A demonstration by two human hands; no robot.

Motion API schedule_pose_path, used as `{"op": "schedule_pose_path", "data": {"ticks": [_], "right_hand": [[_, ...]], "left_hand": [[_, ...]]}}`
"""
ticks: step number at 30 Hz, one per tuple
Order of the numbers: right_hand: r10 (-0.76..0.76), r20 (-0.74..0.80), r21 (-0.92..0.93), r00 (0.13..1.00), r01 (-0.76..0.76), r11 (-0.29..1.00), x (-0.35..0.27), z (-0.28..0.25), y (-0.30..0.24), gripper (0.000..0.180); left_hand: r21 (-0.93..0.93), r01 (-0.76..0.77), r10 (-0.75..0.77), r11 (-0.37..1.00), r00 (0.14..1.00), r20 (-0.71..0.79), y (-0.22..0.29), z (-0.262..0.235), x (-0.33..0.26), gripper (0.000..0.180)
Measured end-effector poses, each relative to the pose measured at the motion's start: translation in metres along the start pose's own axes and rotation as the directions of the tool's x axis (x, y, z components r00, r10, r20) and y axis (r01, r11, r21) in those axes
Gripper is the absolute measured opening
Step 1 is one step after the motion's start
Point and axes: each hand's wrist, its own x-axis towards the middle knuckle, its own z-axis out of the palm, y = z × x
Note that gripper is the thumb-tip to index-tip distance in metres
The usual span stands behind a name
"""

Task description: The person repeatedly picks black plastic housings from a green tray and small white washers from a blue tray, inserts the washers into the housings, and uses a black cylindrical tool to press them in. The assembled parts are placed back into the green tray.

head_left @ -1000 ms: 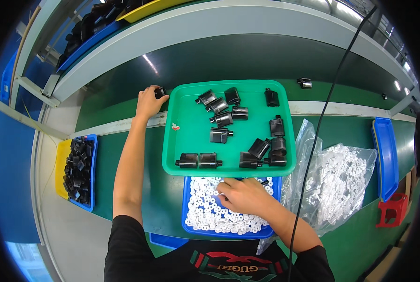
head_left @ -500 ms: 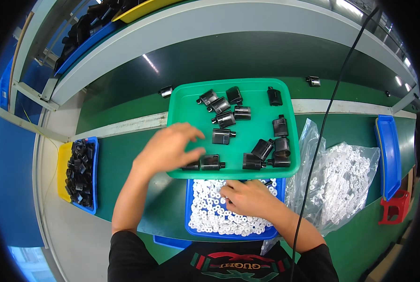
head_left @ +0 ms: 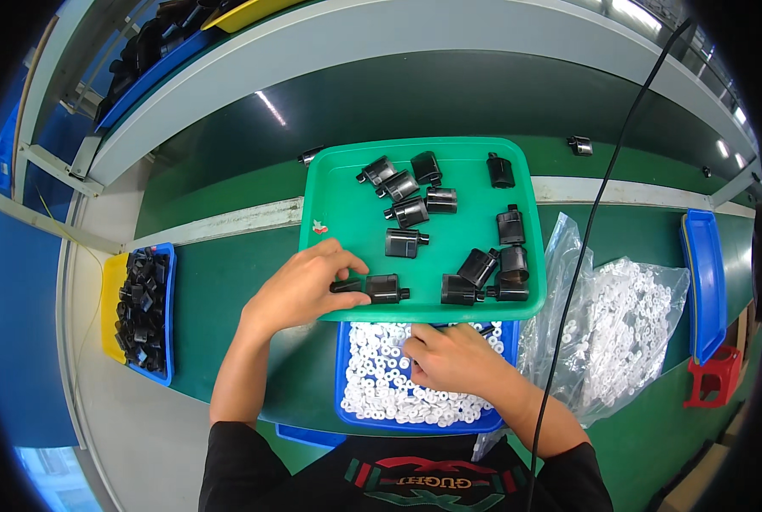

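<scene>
On the left front of the green tray [head_left: 330,183], my left hand [head_left: 300,286] has its thumb and fingers closed around a black plastic housing [head_left: 347,285]; the hand partly hides it. A similar black housing [head_left: 384,289] lies right beside it. My right hand [head_left: 453,358] is over the blue tray [head_left: 341,358] of small white rings [head_left: 398,392]. Its fingers are curled together, and what they hold, if anything, is hidden. A dark thin piece [head_left: 486,330] shows just beyond that hand. Several black housings [head_left: 406,243] with short necks lie about the green tray.
A tiny red-and-white piece [head_left: 319,227] lies in the green tray. Right of it are a clear bag of white rings [head_left: 624,333] and empty-looking blue trays [head_left: 705,282]. A bin of black parts [head_left: 144,307] stands left. A black cable [head_left: 598,196] hangs across the right.
My left hand has come down and closed around the black housing at the tray's left front. The red-and-white piece now shows. My right hand has hardly moved.
</scene>
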Motion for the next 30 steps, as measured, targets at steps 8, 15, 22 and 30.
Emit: {"op": "schedule_pose_path", "data": {"ticks": [8,15,22,30], "right_hand": [[-0.024,-0.069,-0.002,0.997,0.023,1.000,0.002,0.001,0.000,0.016],[-0.062,-0.150,0.020,0.987,0.066,0.998,0.002,0.001,0.000,0.016],[-0.129,-0.271,0.094,0.954,0.160,0.983,0.008,-0.003,-0.003,0.015],[-0.023,-0.376,0.357,0.926,0.167,0.919,0.009,-0.015,-0.008,0.021]], "left_hand": [[0.015,0.022,-0.022,1.000,1.000,-0.020,-0.005,0.006,-0.013,0.040],[-0.057,0.002,-0.014,0.998,0.978,-0.210,0.011,-0.003,-0.026,0.039],[-0.396,-0.215,0.109,0.893,0.955,-0.274,0.012,0.015,-0.047,0.029],[-0.442,-0.381,0.221,0.812,0.902,-0.372,0.020,0.054,-0.045,0.042]]}}
